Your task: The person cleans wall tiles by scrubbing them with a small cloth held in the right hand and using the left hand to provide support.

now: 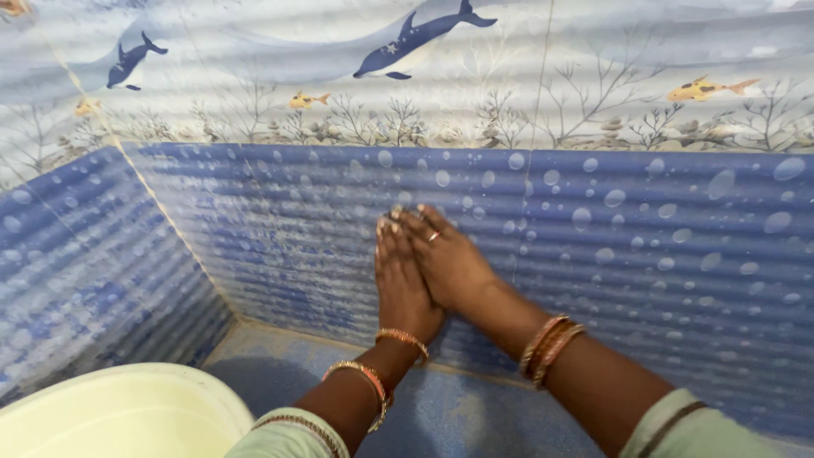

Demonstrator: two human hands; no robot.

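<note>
Both hands, the left hand [400,284] and right hand [449,263], were pressed flat and overlapping, nothing pinched, against the blue bubble-patterned wall tile [644,246] above the floor [441,407], judged rigid, glossy, likely slippery, offering no graspable edge.

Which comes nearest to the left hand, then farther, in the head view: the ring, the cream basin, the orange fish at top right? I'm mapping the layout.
1. Ring: on a right-hand finger, just right of the left hand.
2. Cream basin: lower left, on the floor.
3. Orange fish: printed on the wall tile, upper right.
</note>
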